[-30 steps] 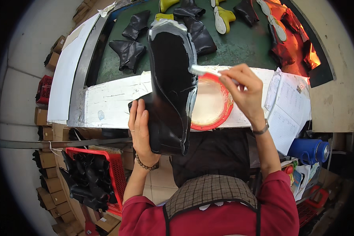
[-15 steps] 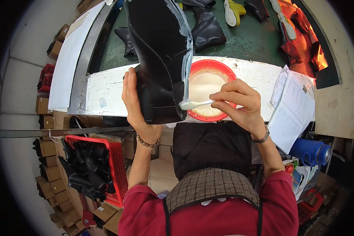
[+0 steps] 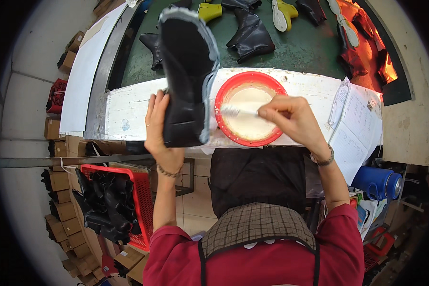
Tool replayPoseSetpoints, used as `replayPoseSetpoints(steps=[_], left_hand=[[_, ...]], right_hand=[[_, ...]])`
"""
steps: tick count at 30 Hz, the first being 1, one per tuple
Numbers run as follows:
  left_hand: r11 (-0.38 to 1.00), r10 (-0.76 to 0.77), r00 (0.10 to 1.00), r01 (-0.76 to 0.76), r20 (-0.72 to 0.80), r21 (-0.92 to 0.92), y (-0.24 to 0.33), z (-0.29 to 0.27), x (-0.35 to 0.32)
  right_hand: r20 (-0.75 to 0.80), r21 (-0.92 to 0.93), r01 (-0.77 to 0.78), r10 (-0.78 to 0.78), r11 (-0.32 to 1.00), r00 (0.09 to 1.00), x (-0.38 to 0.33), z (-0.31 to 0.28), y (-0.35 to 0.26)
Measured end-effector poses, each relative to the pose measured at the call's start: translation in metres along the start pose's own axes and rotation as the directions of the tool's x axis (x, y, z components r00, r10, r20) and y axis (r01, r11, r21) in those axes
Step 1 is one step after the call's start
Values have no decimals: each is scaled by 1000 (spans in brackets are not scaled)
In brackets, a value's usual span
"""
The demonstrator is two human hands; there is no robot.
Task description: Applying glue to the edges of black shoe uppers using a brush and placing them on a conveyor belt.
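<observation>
My left hand (image 3: pixel 158 126) is wrapped round the lower left side of a black boot upper (image 3: pixel 181 102), holding it up at the white bench. A pale, whitish coating runs along the upper's rim and its right edge. Between the thumb and fingers of my right hand (image 3: pixel 293 119) is a white toothbrush (image 3: pixel 248 112), its bristle end smeared by motion. That end is over a red bowl (image 3: pixel 219 102) of creamy white liquid (image 3: pixel 248 126), just right of the upper. Whether the bristles touch the liquid, I cannot tell.
Across the bench (image 3: pixel 133 107) lies a green surface (image 3: pixel 300 52) with several black boots (image 3: pixel 252 40) and yellow-soled ones. An open notebook (image 3: pixel 355 128) and a blue jug (image 3: pixel 374 183) are at right. A red crate (image 3: pixel 145 205) of black pieces stands at lower left.
The toothbrush has left the upper's right edge and moved over the bowl. My left hand has shifted the upper left and lowered its top, so more of the coated rim shows.
</observation>
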State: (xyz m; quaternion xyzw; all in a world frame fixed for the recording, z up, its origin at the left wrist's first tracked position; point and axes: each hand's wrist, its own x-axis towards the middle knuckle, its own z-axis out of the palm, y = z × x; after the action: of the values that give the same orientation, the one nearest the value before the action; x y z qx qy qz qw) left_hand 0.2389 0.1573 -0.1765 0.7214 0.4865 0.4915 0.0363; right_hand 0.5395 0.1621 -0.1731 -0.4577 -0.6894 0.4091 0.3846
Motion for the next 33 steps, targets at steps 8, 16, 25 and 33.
replayPoseSetpoints(steps=[8,16,25,33], left_hand=[[564,-592,728,681,347,-468,-51,-82,-17],[107,-468,533,826,704,-554,-90,-88,-47],[223,-490,848,347,203,-911,-96,-64,-37],[122,-346,895,339,280,-933,-128,-60,-48]], right_hand=[[15,-767,165,-239,621,971,15,-13,45],[-132,-178,375,-400,910,907,34,-26,-4],[-100,-48,287,-291,957,952,9,-32,9],[-90,-119,383,-394,916,915,36,-22,-8]])
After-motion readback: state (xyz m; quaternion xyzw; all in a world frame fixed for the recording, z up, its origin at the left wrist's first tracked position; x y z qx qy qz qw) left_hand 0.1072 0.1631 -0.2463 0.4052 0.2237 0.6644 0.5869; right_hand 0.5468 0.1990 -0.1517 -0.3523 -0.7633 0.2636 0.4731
